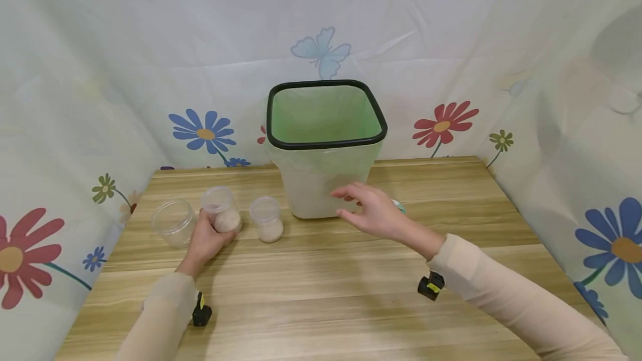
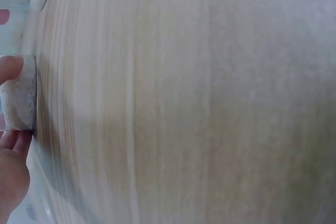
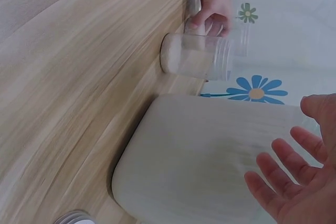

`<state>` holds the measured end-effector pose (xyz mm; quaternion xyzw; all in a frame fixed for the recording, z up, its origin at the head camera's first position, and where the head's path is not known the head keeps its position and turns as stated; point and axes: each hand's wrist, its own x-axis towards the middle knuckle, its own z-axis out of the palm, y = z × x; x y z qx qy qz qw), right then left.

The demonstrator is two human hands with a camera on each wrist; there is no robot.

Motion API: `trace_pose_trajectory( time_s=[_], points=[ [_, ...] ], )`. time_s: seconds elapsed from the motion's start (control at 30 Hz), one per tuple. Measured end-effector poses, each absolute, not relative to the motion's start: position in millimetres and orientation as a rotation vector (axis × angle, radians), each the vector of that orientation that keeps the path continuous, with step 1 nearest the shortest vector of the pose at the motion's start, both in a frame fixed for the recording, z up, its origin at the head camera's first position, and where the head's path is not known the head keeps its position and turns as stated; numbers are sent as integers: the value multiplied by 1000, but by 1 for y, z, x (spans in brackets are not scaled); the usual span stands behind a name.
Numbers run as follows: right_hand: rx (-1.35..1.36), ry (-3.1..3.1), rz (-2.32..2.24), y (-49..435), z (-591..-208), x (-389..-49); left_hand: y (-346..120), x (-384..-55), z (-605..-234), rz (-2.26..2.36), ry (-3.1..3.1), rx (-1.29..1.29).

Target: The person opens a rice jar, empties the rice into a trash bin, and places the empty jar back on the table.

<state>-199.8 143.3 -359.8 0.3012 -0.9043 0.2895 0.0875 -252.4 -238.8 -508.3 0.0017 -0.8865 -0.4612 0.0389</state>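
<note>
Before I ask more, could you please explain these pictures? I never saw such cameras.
There is no machine here, only a person working bare-handed. The big picture comes from a camera on the head, the two others from cameras on the wrists. On the wooden table stand a pale green bin, an empty-looking clear jar and another jar with something pale inside. Between these jars, the left hand holds a third jar, with something pale inside too. The right hand, open near the bin, holds nothing.

Black-rimmed green bin [image 1: 313,180], clear jar [image 1: 219,199], flower-print backdrop [image 1: 200,32], 2 beige sleeves [image 1: 521,298]
</note>
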Motion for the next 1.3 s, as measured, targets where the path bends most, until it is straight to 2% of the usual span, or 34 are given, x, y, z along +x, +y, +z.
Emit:
trace_pose_trajectory(
  time_s=[0.5,1.3],
  points=[
    [875,-2709,830,141,-357,-197,-237,-245,-497,-1404,-2721,-38],
    [848,-2730,917,132,-365,-197,-238,-211,-456,-1246,-2756,-219]
  ],
)
